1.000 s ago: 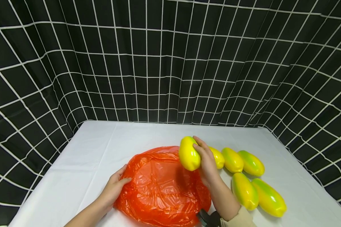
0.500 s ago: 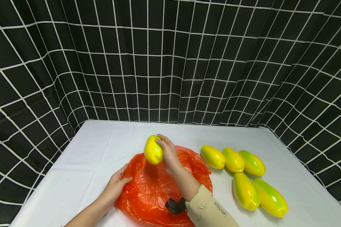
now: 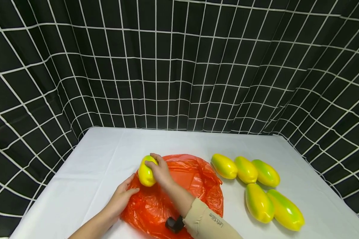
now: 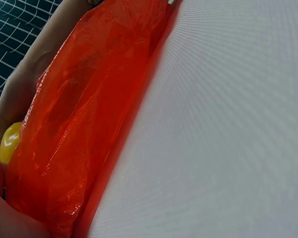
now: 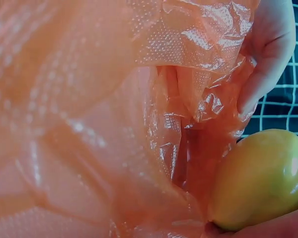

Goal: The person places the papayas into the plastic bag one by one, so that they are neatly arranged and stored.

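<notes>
At the orange bag's [image 3: 179, 192] edge, right hand [image 3: 160, 172] fingers grip a mango [image 3: 145, 172].

Bright, even light falls from above, with soft short shadows. The head view bends the grid backdrop [image 3: 179, 66] at its edges. Glare streaks the orange bag [image 5: 114, 124], which is blurred close up in both wrist views.

Six yellow-green fruits [image 3: 224, 165] are counted, one orange plastic bag [image 3: 194, 186], one white worktop [image 3: 107, 152] and two hands [image 3: 121, 196].
</notes>
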`<control>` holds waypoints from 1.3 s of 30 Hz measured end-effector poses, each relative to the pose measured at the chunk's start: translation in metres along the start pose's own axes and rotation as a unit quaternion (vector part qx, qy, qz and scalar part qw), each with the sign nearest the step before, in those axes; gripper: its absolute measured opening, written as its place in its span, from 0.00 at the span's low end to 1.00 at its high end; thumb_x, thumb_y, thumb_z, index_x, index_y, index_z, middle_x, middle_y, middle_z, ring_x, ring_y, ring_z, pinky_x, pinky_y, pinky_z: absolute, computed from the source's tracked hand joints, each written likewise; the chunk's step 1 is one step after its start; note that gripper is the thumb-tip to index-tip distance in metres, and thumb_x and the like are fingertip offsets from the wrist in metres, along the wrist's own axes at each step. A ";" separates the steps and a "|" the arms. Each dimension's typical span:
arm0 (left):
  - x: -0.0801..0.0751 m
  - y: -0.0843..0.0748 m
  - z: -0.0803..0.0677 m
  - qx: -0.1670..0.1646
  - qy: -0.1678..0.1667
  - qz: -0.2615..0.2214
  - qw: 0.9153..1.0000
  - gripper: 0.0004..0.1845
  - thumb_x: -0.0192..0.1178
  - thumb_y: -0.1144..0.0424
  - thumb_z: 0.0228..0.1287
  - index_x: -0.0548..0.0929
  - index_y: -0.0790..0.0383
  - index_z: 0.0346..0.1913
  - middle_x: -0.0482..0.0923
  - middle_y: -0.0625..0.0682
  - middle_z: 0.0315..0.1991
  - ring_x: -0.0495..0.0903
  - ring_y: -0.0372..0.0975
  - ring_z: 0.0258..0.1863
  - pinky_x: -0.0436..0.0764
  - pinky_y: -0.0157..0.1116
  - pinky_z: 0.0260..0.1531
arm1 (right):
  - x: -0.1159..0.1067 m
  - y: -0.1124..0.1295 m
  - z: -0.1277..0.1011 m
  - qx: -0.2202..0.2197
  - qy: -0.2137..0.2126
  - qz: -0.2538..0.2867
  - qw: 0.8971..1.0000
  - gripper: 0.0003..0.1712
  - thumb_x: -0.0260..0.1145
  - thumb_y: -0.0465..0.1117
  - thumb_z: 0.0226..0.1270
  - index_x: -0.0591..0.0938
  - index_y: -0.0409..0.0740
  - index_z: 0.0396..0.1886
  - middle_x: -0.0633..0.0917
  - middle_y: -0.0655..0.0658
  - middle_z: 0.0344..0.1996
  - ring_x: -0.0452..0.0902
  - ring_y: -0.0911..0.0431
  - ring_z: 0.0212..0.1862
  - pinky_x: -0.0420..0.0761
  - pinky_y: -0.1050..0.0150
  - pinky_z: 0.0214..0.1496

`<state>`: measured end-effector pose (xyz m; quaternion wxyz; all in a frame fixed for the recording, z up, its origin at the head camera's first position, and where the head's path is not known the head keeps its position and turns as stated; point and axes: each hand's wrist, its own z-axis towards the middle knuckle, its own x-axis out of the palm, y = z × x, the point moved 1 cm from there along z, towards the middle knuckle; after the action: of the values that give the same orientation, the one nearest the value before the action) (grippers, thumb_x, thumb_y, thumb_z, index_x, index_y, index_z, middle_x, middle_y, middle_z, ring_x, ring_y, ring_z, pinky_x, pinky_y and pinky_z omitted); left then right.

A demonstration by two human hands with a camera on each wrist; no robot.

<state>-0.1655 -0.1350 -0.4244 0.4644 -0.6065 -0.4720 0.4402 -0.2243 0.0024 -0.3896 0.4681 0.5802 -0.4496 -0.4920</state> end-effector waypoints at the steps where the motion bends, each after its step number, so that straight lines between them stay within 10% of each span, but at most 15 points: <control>1: 0.000 0.000 0.000 0.002 0.002 0.002 1.000 0.36 0.48 0.67 0.64 0.46 0.70 0.72 0.43 0.64 0.74 0.41 0.56 0.73 0.44 0.55 0.70 | 0.000 -0.001 0.000 -0.002 0.000 -0.002 1.000 0.29 0.58 0.44 0.62 0.69 0.38 0.63 0.73 0.37 0.59 0.72 0.49 0.54 0.77 0.56 0.54; 39: 0.001 0.001 0.000 -0.005 0.017 0.000 1.000 0.36 0.48 0.67 0.64 0.47 0.67 0.72 0.46 0.62 0.74 0.45 0.53 0.73 0.47 0.53 0.70 | 0.000 -0.012 -0.007 -0.032 0.010 -0.077 0.996 0.32 0.60 0.50 0.62 0.69 0.41 0.63 0.74 0.37 0.57 0.73 0.48 0.51 0.78 0.53 0.53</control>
<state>-0.1648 -0.1344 -0.4254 0.4693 -0.6163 -0.4663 0.4272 -0.2168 0.0052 -0.4004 0.4511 0.6032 -0.3828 -0.5349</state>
